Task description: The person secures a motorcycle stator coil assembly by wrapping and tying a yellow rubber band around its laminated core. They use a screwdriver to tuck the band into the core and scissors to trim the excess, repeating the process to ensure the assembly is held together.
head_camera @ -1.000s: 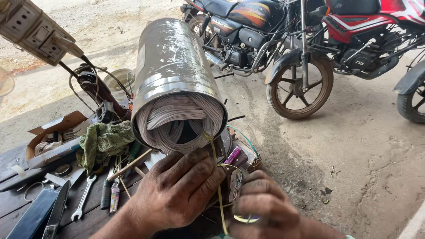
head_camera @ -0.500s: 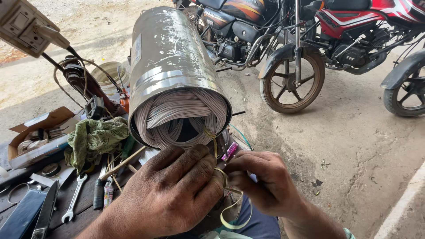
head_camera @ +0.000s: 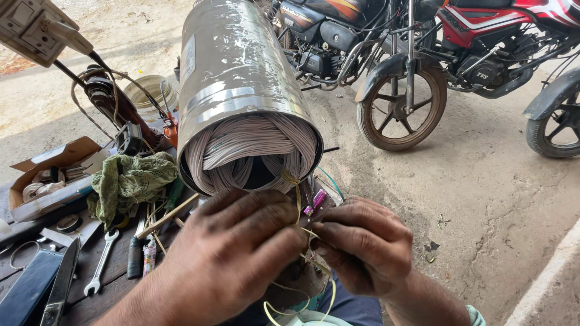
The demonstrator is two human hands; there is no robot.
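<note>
I had both hands low in the centre of the frame, pressed close together just under the open end of the motor stator [head_camera: 241, 102], a big steel cylinder that filled the upper middle of the view. Its pale copper windings [head_camera: 251, 151] bulged out of the mouth in thick loops. My left hand [head_camera: 232, 253] lay cupped against the lower edge of the coils, fingers curled. My right hand [head_camera: 362, 244] was pinched on the yellow lacing cord [head_camera: 297, 196], which ran up from between my hands to the windings and trailed down in loose loops at the bottom edge. A small pink tool [head_camera: 317, 199] stuck up just above the right fingers; I could not tell whether they gripped it.

I judged I was midway through tying down the end windings. The next pull would call for steady tension on the cord without nicking the wire enamel.

At lower left lay a spanner [head_camera: 99, 262], a green rag [head_camera: 130, 181] and an open cardboard box [head_camera: 51, 175]. Motorcycles [head_camera: 393, 66] stood at upper right on the dirt ground.
</note>
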